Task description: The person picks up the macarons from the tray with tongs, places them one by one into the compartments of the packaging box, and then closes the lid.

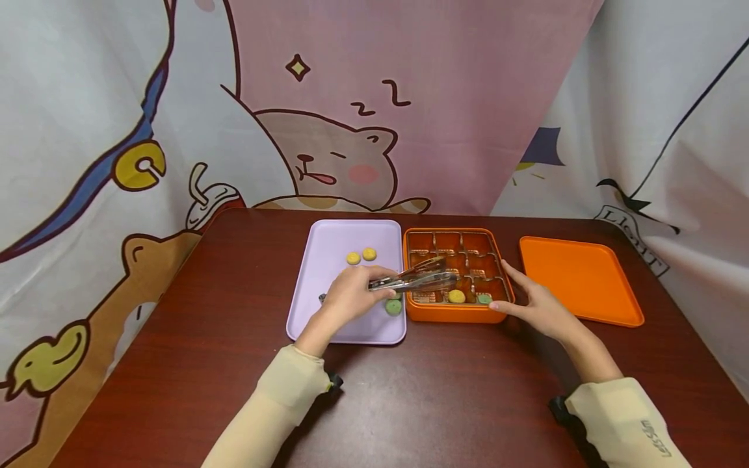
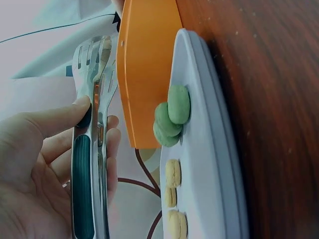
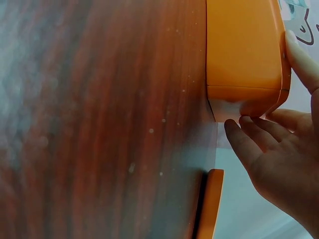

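Observation:
My left hand [image 1: 357,290] grips metal tongs [image 2: 89,149] with dark green handle inlays. The tongs' ends reach over the divided orange box [image 1: 453,314], and nothing shows between them. Inside the box's front row sit a yellow macaron [image 1: 456,296] and a green macaron [image 1: 484,299]. At the box's front right corner, my right hand [image 1: 541,309] holds on, thumb at the front rim and fingers along the right side. Below the left hand, green macarons [image 2: 179,104] lie on the lilac tray [image 1: 316,260], with yellow macarons [image 1: 369,254] farther back.
An orange lid [image 1: 579,279] lies flat on the dark red wooden table [image 1: 421,403], right of the box. The lilac tray stands close against the box's left side. A printed cloth [image 1: 456,97] hangs behind the table.

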Demonstrator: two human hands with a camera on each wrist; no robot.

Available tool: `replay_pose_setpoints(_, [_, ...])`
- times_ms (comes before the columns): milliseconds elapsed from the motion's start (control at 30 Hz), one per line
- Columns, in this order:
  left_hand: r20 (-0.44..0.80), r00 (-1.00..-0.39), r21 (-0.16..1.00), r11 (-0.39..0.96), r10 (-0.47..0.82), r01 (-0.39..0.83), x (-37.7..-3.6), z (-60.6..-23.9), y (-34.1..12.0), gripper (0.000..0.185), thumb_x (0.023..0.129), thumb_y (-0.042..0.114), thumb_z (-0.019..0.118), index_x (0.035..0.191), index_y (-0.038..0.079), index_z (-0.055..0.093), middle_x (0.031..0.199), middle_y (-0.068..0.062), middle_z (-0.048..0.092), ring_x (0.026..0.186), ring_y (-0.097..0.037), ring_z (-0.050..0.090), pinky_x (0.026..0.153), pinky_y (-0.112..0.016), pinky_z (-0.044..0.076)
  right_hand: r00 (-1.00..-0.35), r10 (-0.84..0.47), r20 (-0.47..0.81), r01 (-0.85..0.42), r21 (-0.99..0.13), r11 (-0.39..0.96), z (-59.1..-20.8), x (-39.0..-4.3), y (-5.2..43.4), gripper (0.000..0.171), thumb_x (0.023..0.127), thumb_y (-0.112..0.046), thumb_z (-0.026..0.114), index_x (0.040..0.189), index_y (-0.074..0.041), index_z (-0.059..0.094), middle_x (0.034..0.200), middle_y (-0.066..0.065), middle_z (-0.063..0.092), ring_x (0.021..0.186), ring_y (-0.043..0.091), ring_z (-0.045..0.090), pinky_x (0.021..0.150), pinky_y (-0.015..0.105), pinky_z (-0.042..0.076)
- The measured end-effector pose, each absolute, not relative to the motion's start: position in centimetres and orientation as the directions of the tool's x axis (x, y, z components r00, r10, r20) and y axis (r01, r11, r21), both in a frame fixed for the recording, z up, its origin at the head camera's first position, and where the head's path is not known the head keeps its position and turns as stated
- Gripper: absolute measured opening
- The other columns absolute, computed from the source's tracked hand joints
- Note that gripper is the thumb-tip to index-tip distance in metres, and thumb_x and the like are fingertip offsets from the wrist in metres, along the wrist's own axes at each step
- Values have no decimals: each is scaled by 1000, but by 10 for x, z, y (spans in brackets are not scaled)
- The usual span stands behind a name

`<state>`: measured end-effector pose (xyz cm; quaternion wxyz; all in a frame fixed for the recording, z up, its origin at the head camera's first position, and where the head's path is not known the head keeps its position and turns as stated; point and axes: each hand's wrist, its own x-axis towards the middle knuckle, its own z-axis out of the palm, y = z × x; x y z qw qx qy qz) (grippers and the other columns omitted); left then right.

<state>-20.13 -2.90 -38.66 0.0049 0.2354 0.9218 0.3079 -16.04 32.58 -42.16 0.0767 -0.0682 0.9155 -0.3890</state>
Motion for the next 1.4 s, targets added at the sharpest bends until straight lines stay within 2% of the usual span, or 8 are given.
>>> replay_pose_setpoints(167, [138, -900, 587, 697, 414, 411, -203, -385, -36, 33, 80, 32, 74, 112, 26, 70, 105, 5, 70, 80, -16, 60, 66, -33, 44, -979, -183, -85, -66, -725, 685, -422, -160, 326, 93, 86, -39, 66, 152, -15, 6, 153, 26, 16, 136, 50, 17, 98, 70, 21])
replay_pose_setpoints(533, [143, -927, 594, 719, 348, 362, -205, -383, -53, 38, 78, 34, 76, 114, 26, 69, 111, 0, 69, 93, -19, 63, 75, -38, 46, -979, -185, -87, -66, -723, 687, -421, -160, 326, 93, 86, -39, 66, 152, -15, 6, 154, 25, 15, 137, 50, 16, 98, 70, 21])
replay_pose_setpoints(933, [154, -937, 603, 721, 315, 342, -208, -381, -80, 39, 80, 32, 75, 116, 21, 69, 117, 0, 67, 109, -18, 61, 88, -39, 46, -978, -193, -86, -71, -725, 685, -421, -159, 327, 93, 86, -41, 66, 153, -18, 6, 155, 24, 13, 137, 50, 14, 98, 71, 20])
replay_pose_setpoints(1400, [157, -956, 623, 726, 249, 291, -209, -386, -110, 37, 78, 30, 76, 114, 21, 70, 106, 0, 71, 88, -16, 62, 74, -35, 46, -978, -191, -84, -70, -729, 681, -422, -160, 327, 93, 86, -41, 66, 153, -19, 4, 154, 24, 13, 137, 49, 15, 98, 70, 21])
